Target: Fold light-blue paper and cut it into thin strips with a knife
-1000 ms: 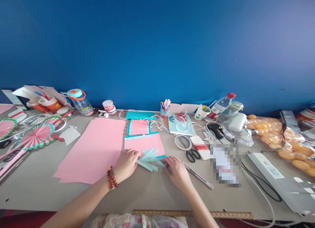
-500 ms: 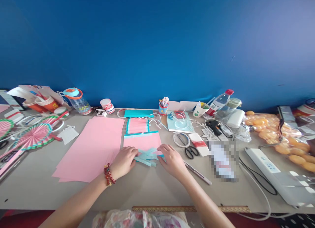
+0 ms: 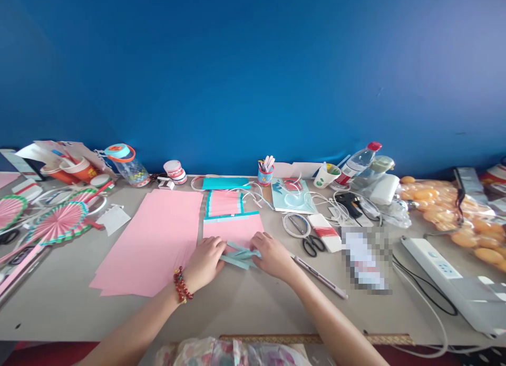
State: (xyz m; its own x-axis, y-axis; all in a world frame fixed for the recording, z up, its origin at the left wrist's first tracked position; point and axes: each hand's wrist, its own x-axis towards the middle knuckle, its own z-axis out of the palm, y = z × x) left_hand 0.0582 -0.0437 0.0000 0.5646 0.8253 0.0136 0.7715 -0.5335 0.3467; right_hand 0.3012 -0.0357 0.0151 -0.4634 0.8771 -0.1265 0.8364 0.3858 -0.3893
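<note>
Several pale teal paper strips (image 3: 239, 261) lie crossed in a loose pile at the near edge of a pink sheet with a teal top border (image 3: 233, 228). My left hand (image 3: 204, 263), with a red bead bracelet at the wrist, touches the left ends of the strips, its fingers curled together. On the right side of the pile, my right hand (image 3: 272, 256) has bent fingers on the strip ends. Beyond them is a smaller pink piece edged in teal (image 3: 224, 203). Large pink sheets (image 3: 158, 239) are stacked to the left of my left hand.
Black scissors (image 3: 313, 246), a pen-like tool (image 3: 321, 277) and a red-and-white packet (image 3: 324, 233) lie on the right. Farther right is a power strip (image 3: 432, 258) with cables. Pink pleated fans (image 3: 59, 221) lie far left. A bottle (image 3: 359, 163) and cups stand by the wall.
The strips between my hands have shifted and my right fingers now cover more of their right ends. The whole view has moved slightly, so the table things appear a little farther right.
</note>
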